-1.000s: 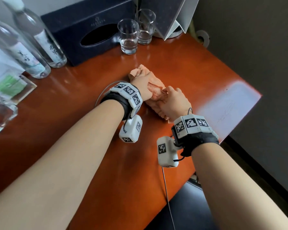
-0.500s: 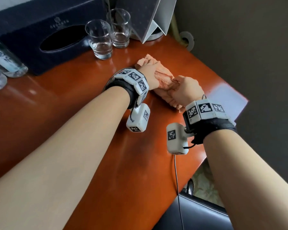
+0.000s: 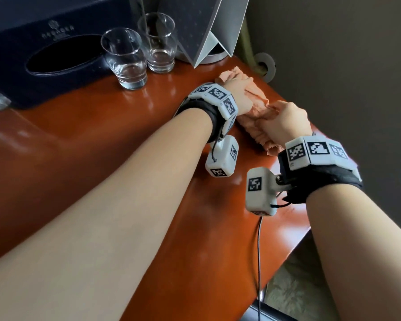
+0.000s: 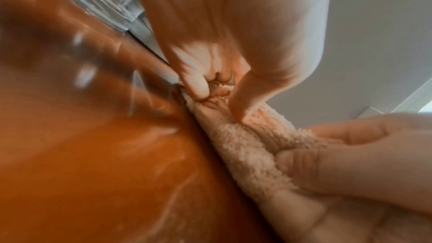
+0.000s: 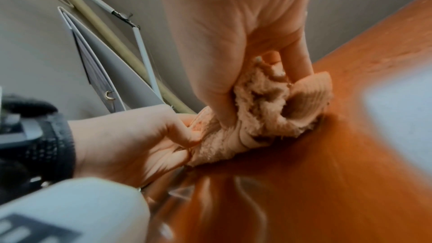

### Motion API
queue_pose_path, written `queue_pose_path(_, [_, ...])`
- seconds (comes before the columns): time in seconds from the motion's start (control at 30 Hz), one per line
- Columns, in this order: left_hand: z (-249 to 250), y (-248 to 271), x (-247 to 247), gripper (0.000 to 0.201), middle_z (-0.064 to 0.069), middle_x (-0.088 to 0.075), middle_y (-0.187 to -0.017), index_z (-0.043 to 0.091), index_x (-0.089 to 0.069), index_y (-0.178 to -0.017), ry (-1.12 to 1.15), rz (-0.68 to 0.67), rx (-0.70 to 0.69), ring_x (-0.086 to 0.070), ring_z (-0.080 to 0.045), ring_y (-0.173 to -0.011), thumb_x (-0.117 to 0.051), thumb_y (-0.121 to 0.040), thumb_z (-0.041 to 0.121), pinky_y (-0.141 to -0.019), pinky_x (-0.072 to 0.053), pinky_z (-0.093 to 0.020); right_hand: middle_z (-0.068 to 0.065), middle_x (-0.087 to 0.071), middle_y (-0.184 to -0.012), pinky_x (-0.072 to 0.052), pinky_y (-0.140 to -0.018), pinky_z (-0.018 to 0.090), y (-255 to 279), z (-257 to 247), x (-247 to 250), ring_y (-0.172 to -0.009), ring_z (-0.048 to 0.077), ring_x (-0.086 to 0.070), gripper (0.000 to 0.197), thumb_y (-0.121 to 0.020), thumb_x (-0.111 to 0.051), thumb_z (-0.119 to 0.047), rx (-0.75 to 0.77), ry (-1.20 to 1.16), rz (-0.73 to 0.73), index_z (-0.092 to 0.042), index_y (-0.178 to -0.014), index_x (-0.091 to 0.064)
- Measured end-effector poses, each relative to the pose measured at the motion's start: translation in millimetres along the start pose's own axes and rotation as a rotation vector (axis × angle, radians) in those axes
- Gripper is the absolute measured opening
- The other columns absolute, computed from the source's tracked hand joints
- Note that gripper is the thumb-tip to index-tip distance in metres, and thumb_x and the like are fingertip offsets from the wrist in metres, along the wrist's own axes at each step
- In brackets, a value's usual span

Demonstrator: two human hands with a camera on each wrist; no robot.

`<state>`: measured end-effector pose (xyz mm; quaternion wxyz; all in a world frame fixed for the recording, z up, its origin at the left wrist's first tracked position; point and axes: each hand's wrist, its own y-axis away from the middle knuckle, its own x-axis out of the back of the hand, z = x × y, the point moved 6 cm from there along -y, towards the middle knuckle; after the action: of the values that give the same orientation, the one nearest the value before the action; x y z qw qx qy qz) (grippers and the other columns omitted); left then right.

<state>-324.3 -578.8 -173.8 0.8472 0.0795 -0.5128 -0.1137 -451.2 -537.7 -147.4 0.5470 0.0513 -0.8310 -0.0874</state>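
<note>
A bunched peach terry cloth point(image 3: 256, 98) lies on the glossy orange-brown table point(image 3: 116, 140) near its far right corner. My left hand point(image 3: 237, 93) grips the cloth's far end, fingers and thumb curled into the fabric point(image 4: 247, 136). My right hand point(image 3: 285, 122) grips the near end, which bulges out between its fingers point(image 5: 264, 110). In the right wrist view my left hand point(image 5: 131, 136) clutches the cloth from the left. Both hands hold the cloth down against the tabletop, stretched between them.
Two clear glasses point(image 3: 125, 59) point(image 3: 159, 42) stand at the back beside a dark tissue box point(image 3: 44, 49). A folded grey card point(image 3: 208, 26) stands behind the cloth. The table's right edge point(image 3: 294, 244) drops off to the floor. A cable point(image 3: 259, 262) hangs from the right wrist camera.
Both hands with the cloth have slid toward the table's far right corner, and the right hand has closed tighter on its end. The bottles at left are out of frame as my view turned right.
</note>
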Motion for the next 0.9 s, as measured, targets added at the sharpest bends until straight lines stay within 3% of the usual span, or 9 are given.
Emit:
queue_pose_path(0.1, [8.1,-6.8,-0.1,0.068,-0.006,-0.008,-0.159,0.019,-0.019,-0.150,-0.029,0.016,-0.008,-0.001,-0.023,-0.147,-0.043,-0.088,0.010,-0.120,-0.008,-0.040,0.011,-0.065,-0.110,-0.052,-0.087,0.037,-3.7,4.7,2.0,-0.100,0.030,-0.063,0.035,-0.084,-0.058,-0.026,-0.009,-0.027,0.022,-0.020,-0.119,-0.058])
queue_pose_path(0.23, [15.3,-6.6,-2.0,0.065,-0.005,-0.008,-0.159,0.019,-0.017,-0.150,-0.037,0.024,0.011,-0.002,-0.023,-0.147,-0.042,-0.091,0.009,-0.120,-0.006,-0.038,0.016,-0.052,-0.126,-0.043,-0.083,0.036,-2.5,8.9,-1.0,-0.112,0.035,-0.053,0.043,-0.087,-0.055,-0.030,-0.032,-0.007,0.027,-0.014,-0.126,-0.047])
queue_pose_path(0.37, [18.2,-0.3,-2.0,0.067,-0.005,-0.013,-0.157,0.018,-0.018,-0.150,-0.025,0.022,0.016,-0.011,-0.025,-0.146,-0.044,-0.089,0.006,-0.119,-0.015,-0.038,0.018,-0.049,-0.129,-0.036,-0.078,0.033,1.0,11.1,-1.8,-0.116,0.037,-0.050,0.044,-0.089,-0.053,-0.030,-0.064,0.017,0.013,-0.013,-0.128,-0.044])
queue_pose_path(0.57, [42.7,15.5,-8.0,0.051,-0.008,-0.038,-0.145,0.015,-0.037,-0.141,-0.084,-0.008,-0.075,-0.037,-0.025,-0.133,-0.045,-0.091,0.008,-0.109,-0.032,-0.030,0.020,-0.051,-0.126,-0.041,-0.080,0.036,21.4,27.2,0.2,-0.112,0.039,-0.053,0.043,-0.089,-0.052,-0.028,-0.177,0.017,0.020,-0.009,-0.126,-0.042])
queue_pose_path(0.7, [61.5,30.4,-18.9,0.054,-0.005,-0.042,-0.142,0.022,-0.042,-0.139,-0.069,-0.041,-0.121,-0.043,-0.027,-0.128,-0.046,-0.087,0.009,-0.106,-0.038,-0.037,0.018,-0.056,-0.119,-0.048,-0.090,0.047,45.1,42.0,1.2,-0.104,0.037,-0.058,0.041,-0.087,-0.052,-0.029,-0.230,-0.038,0.043,-0.009,-0.121,-0.042])
queue_pose_path(0.8, [83.1,43.7,-29.0,0.055,0.000,-0.040,-0.145,0.024,-0.042,-0.139,-0.082,-0.065,-0.214,-0.039,-0.022,-0.131,-0.048,-0.087,0.007,-0.107,-0.034,-0.028,0.020,-0.059,-0.114,-0.048,-0.090,0.049,68.6,55.1,3.8,-0.100,0.037,-0.060,0.040,-0.085,-0.054,-0.029,-0.282,-0.075,0.068,-0.007,-0.118,-0.045])
queue_pose_path(0.9, [99.1,52.7,-43.9,0.061,-0.002,-0.041,-0.143,0.024,-0.039,-0.141,-0.092,-0.131,-0.256,-0.045,-0.023,-0.125,-0.052,-0.084,0.007,-0.099,-0.042,-0.029,0.021,-0.056,-0.118,-0.044,-0.095,0.049,90.0,75.2,4.5,-0.106,0.039,-0.056,0.042,-0.086,-0.055,-0.029,-0.354,-0.078,0.071,-0.007,-0.119,-0.043])
